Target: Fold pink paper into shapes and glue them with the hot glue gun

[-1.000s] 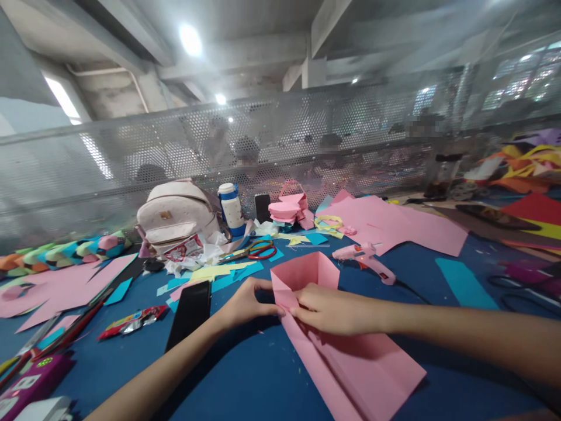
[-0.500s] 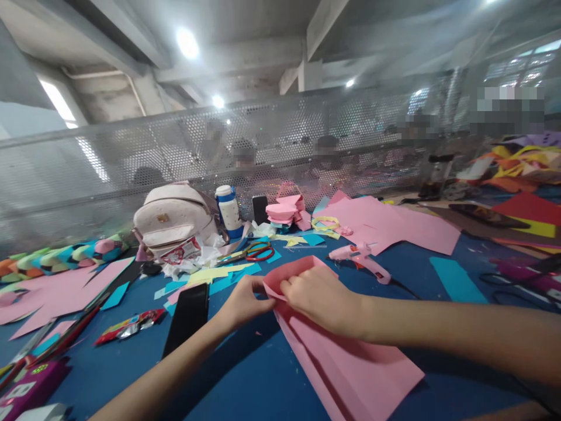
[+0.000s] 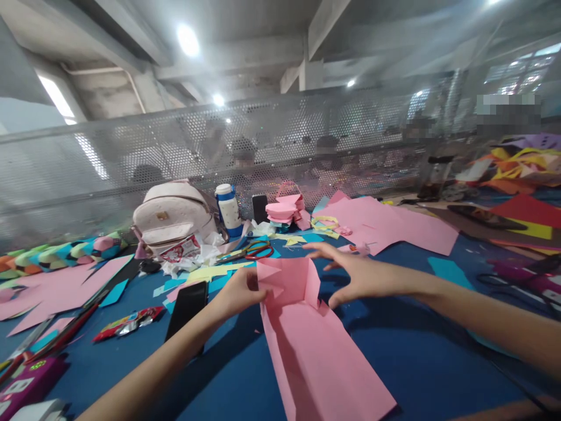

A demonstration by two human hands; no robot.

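A long piece of pink paper (image 3: 319, 345) lies in front of me, its sides and far end folded up like a shallow box. My left hand (image 3: 239, 292) pinches the far left corner between thumb and fingers. Just right of the far end, my right hand (image 3: 355, 275) is open, with thumb and fingers spread apart and nothing between them. Behind that hand, a pink glue gun (image 3: 357, 248) is mostly hidden. Under my left forearm lies a black phone (image 3: 186, 310).
Scissors (image 3: 258, 250) and paper scraps lie beyond my hands. Farther back stand a pale backpack (image 3: 175, 213), a white-and-blue bottle (image 3: 228, 213) and large pink sheets (image 3: 385, 219). At left are a red snack wrapper (image 3: 127, 324) and a purple box (image 3: 30, 383). A perforated metal screen (image 3: 184, 152) closes the back.
My right hand has let go of the paper's far end and moved right, its fingers opening. The folded end now stands open to view. My left hand keeps its hold.
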